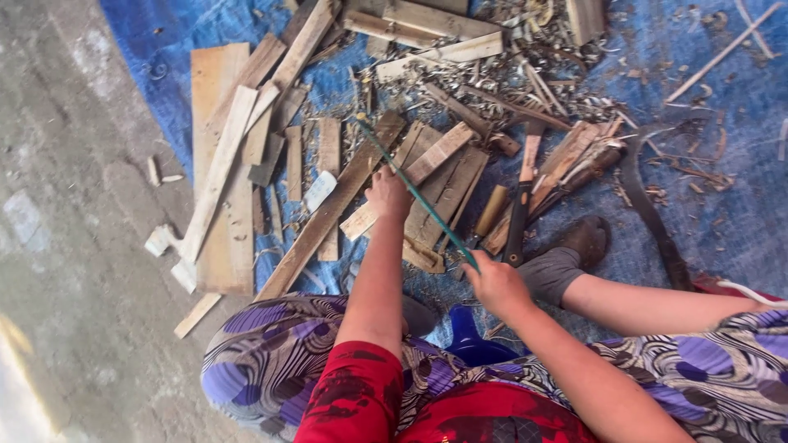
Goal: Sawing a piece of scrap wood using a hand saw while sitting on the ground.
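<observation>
Right hand: we clamp it on the near end of a thin green rod.
Left hand: we close it on the rod's middle, over the planks.
Risk: the rod could slip or snap, we judge, because it is so slender.

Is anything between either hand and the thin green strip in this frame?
Nothing visible. The left hand grips the green strip partway along, and the right hand holds its near end. Wood planks and shavings lie beneath on the blue tarp.
</observation>
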